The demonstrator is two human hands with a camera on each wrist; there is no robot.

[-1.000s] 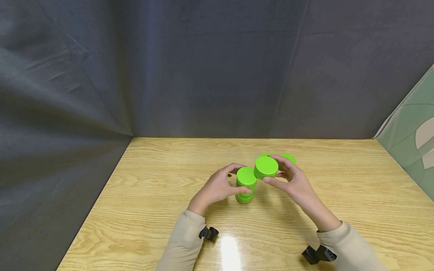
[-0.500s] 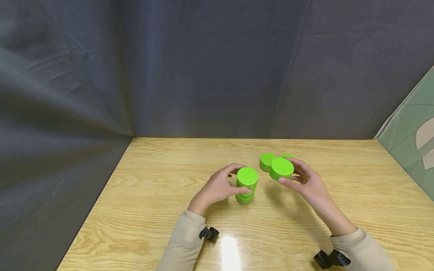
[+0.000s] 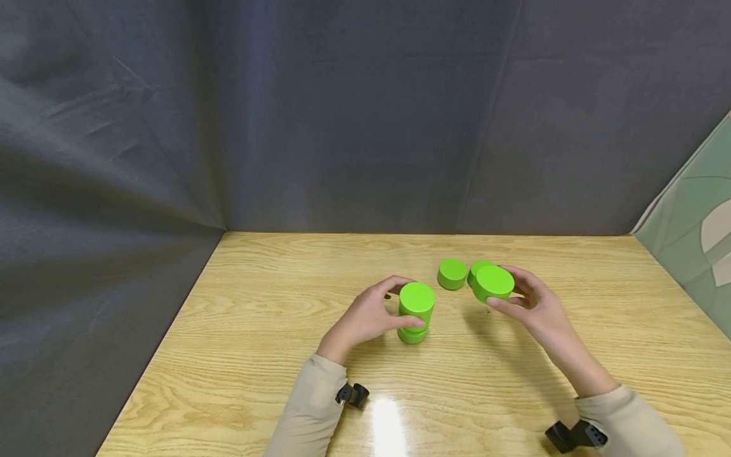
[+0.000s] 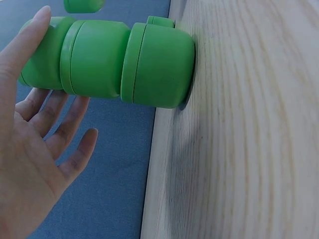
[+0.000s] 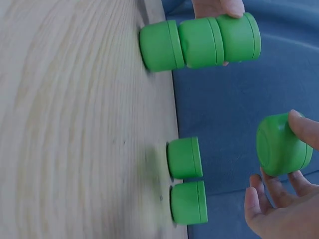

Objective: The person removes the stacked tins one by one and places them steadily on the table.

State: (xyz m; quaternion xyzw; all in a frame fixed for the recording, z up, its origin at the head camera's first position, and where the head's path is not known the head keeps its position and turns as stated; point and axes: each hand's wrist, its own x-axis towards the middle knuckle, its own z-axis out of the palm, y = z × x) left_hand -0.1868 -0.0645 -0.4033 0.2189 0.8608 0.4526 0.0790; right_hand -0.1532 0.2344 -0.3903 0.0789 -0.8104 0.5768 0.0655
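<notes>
Three round green lidded jars stand one on another as an upright stack on the table. My left hand holds the top jar, thumb on the near side and fingers behind. In the left wrist view, the lower fingers spread apart beside the stack. To the right, my right hand grips another green jar between thumb and fingers. That jar hangs above the table, apart from everything else. Behind it, two more green jars stand singly on the tabletop, the right one partly covered in the head view.
The wooden table reaches back to a dark grey fabric wall. Similar fabric closes the left side, and a green patterned cloth hangs at the right. A small black device is strapped to each sleeve.
My right hand has moved right, away from the stack, carrying its jar. The two single jars behind have come more into sight. My left hand and the stack have stayed put.
</notes>
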